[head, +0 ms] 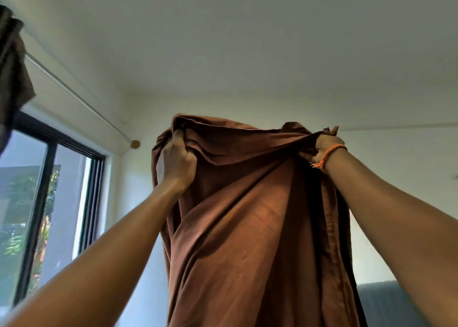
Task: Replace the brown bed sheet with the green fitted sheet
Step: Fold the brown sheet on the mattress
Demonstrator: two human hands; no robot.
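The brown bed sheet [247, 215] hangs in the middle of the frame, lifted high in front of the white wall and ceiling, its folds falling out of sight past the bottom edge. The left hand [177, 164] has its fingers curled tight round a bunched part of the upper edge, left of centre. The right hand [326, 147], with an orange thread bracelet [329, 154] at the wrist, grips the same upper edge further right, and the cloth between the two hands sags in a shallow drape. Holding it up by two points on one edge, with both arms stretched upward, probably lets the sheet hang free under its own weight so it can be shaken out or folded, which suggests it is already off the bed. The bed and the green fitted sheet are not in view. At the left of the frame are a dark-framed window [49, 202] and, above it, a curtain rod [81, 98] with dark cloth hanging in the upper left corner.
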